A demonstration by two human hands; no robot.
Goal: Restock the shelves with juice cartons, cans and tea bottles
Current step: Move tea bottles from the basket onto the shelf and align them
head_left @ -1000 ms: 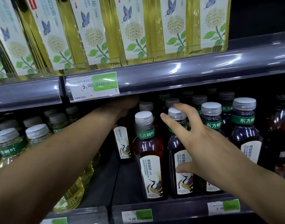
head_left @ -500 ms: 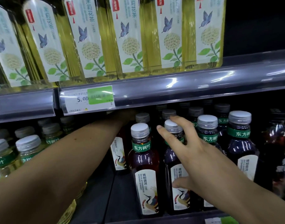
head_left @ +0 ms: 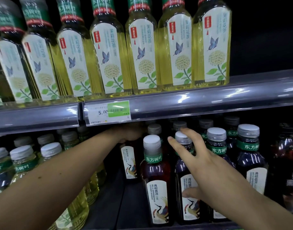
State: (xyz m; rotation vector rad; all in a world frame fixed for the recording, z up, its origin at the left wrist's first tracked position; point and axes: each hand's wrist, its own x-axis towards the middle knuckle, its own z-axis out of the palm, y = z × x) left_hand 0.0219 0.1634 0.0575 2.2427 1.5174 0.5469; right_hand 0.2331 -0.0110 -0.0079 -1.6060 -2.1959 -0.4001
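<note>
Fingers (head_left: 177,143) splayed beside dark bottle (head_left: 186,183), open lane left

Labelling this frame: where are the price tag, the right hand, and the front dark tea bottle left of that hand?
price tag (head_left: 109,112), head view, its middle
right hand (head_left: 203,161), head view, its back
front dark tea bottle (head_left: 156,176), head view, its shoulder

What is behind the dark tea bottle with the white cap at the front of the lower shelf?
Behind the dark tea bottle with the white cap, more dark bottles with grey caps stand in a row. The left hand reaches in beside them. The shelf's back is too dark to see.
</note>
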